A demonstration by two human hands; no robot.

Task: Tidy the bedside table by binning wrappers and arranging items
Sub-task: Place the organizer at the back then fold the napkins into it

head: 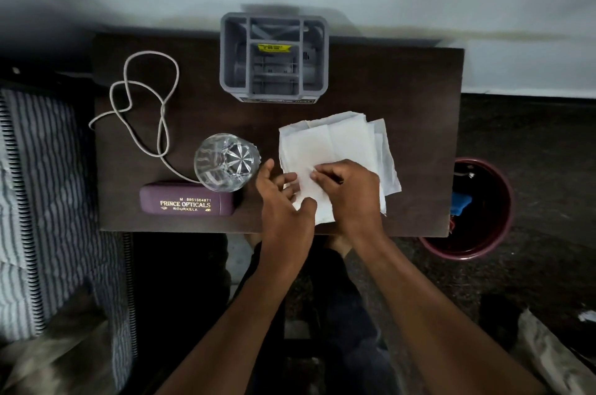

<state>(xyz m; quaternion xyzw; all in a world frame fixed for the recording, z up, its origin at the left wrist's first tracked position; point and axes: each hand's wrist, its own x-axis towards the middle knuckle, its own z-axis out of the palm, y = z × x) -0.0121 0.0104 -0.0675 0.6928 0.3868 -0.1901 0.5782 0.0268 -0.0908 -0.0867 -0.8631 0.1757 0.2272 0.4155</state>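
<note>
White tissue sheets (pixel 335 143) lie stacked and skewed on the dark brown bedside table (pixel 403 98), right of centre. My left hand (pixel 283 204) pinches the near left corner of the tissues between thumb and fingers. My right hand (pixel 348 191) presses on the near part of the stack, fingertips curled onto the paper. A cut-glass tumbler (pixel 225 162) stands left of my hands. A purple spectacle case (pixel 187 201) lies by the table's near edge. A pale cable (pixel 142 104) loops over the table's left part.
A grey compartmented organiser (pixel 274 57) stands at the table's back edge by the wall. A dark red bin (pixel 483 211) with scraps inside sits on the floor to the right. A striped mattress (pixel 42 201) borders the left side.
</note>
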